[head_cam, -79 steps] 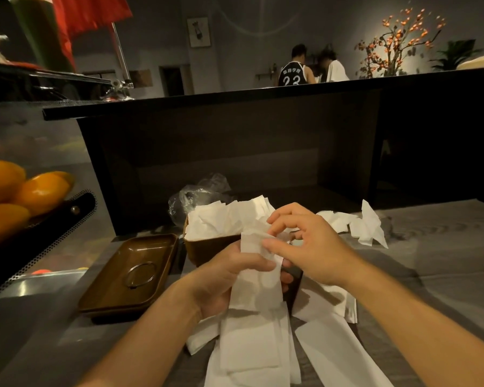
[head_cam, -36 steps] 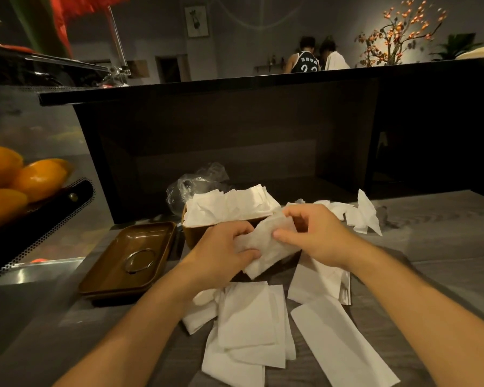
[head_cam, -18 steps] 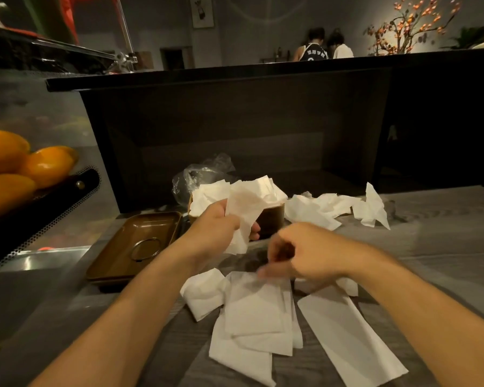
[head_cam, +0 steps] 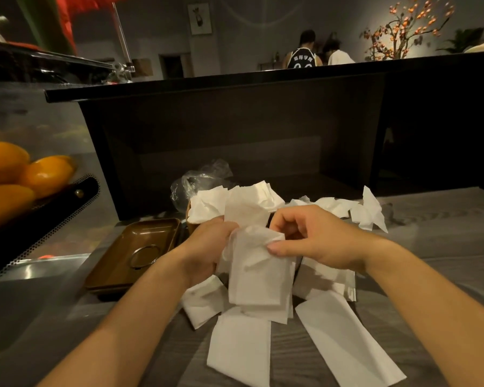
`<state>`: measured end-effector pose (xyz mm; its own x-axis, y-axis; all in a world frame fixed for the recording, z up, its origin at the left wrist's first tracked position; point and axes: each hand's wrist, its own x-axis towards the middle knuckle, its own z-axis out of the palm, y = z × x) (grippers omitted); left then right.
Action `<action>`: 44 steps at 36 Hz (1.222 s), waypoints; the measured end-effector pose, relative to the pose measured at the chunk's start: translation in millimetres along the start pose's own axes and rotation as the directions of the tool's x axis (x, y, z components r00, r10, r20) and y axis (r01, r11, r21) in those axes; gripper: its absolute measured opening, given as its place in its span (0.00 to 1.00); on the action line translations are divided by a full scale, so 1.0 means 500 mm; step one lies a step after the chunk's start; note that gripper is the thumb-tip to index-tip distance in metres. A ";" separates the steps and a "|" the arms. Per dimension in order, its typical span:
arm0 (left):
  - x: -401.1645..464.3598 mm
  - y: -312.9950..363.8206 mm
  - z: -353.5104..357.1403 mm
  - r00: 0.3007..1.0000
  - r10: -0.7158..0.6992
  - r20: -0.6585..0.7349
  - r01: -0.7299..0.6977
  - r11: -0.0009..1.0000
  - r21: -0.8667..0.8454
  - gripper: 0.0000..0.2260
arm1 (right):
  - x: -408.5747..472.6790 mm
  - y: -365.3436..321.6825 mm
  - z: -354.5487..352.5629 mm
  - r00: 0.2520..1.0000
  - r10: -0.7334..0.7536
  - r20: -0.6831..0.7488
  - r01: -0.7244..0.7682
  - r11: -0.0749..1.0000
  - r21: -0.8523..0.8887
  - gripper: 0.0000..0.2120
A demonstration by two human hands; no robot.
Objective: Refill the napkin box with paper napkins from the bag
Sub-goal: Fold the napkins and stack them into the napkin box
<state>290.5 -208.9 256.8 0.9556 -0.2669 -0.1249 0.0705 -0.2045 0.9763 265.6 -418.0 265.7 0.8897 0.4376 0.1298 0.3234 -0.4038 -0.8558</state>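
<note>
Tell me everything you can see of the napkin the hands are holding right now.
The held napkin is a white, thin, soft-looking paper sheet, hanging roughly upright above the loose napkins on the grey table, in front of the napkin box. Its top is crumpled and bunched; the lower part hangs flatter, looking folded into layers. The left hand grips its upper left edge, and the right hand pinches its upper right corner with the thumb.

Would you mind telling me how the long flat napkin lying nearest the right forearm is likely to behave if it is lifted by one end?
The long napkin would probably droop, since the napkin held by the left hand and right hand hangs limp. It looks thin, so likely very light. Pushed on the table, it might crumple rather than slide.
</note>
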 end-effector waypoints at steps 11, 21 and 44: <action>-0.032 0.012 0.024 0.967 -0.014 0.253 0.049 0.990 -0.133 0.23 | 0.021 0.016 0.016 0.948 -0.043 -0.315 0.039 0.999 -0.020 0.06; -0.016 0.014 0.015 0.970 0.155 0.186 -0.208 0.926 0.315 0.15 | 0.020 0.022 0.010 0.974 -0.085 -0.210 0.064 0.992 -0.104 0.05; -0.005 -0.015 0.007 0.924 0.362 0.126 -0.373 0.777 0.507 0.16 | 0.009 0.053 0.011 0.997 0.051 -0.057 -0.061 0.976 -0.208 0.14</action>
<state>286.6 -210.1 249.2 0.8723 -0.4388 0.2157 -0.4469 -0.5364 0.7159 276.4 -422.1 240.9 0.9218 0.3703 0.1146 0.3282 -0.5882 -0.7391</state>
